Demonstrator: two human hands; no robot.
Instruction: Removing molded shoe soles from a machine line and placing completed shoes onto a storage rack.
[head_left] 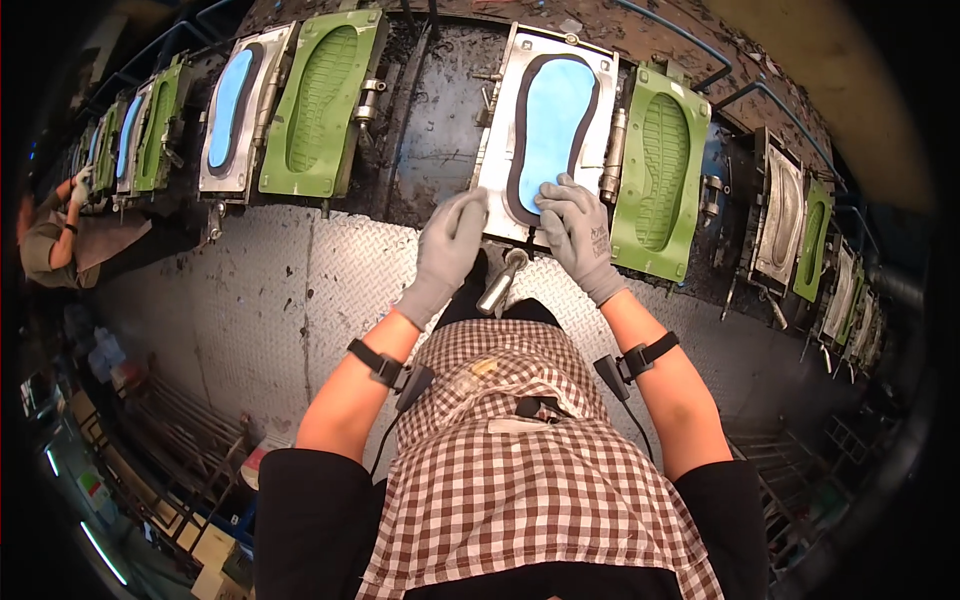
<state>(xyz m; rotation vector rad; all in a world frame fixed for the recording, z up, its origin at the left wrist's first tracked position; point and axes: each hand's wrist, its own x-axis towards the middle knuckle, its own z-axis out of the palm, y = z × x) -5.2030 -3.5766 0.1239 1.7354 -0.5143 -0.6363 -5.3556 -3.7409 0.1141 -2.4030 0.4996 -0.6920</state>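
In front of me a silver metal mould plate (603,130) lies face up, with a blue shoe-sole-shaped piece (560,105) set in it and a dark rim around the piece. My right hand (580,240), in a grey glove, rests its fingertips on the heel end of the blue piece, fingers bent and a little apart. At the plate's lower left edge is my left hand (450,250), also gloved, its fingers stretched alongside the edge and nothing visible in it. A green mould half (660,170) with a ribbed sole pattern is hinged to the plate's right side.
A metal handle (502,285) juts from the mould toward me. More moulds stand in a row on both sides, including a green half (322,110) and a silver plate with a blue piece (232,108) at left. Far left, another person (75,235) works. Patterned metal flooring (270,290) lies below.
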